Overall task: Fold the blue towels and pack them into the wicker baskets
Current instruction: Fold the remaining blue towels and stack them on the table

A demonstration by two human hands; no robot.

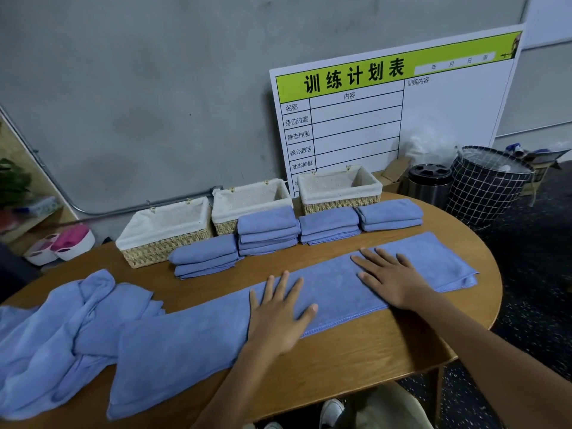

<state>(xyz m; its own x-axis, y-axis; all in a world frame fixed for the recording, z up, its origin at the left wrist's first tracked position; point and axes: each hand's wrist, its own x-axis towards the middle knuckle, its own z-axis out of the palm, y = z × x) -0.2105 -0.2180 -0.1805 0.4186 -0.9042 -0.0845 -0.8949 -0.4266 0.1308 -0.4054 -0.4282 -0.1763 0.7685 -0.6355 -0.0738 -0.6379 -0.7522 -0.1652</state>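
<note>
A long blue towel (337, 286), folded into a strip, lies across the wooden table (356, 357). My left hand (278, 317) presses flat on its middle with fingers spread. My right hand (391, 277) lies flat on it further right. Behind it sit several stacks of folded blue towels: one at the left (205, 257), a taller one (267, 230), another (329, 226) and one at the right (388, 215). Three empty, cloth-lined wicker baskets stand at the back: left (164, 233), middle (250, 201), right (339, 188). A crumpled heap of unfolded blue towels (58, 335) lies at the left.
A white planning board (402, 119) leans on the grey wall behind the baskets. On the floor at the right stand a metal bin (428, 184) and a black grid-patterned hamper (486, 187). White and pink tubs (62, 243) sit on the floor at the left.
</note>
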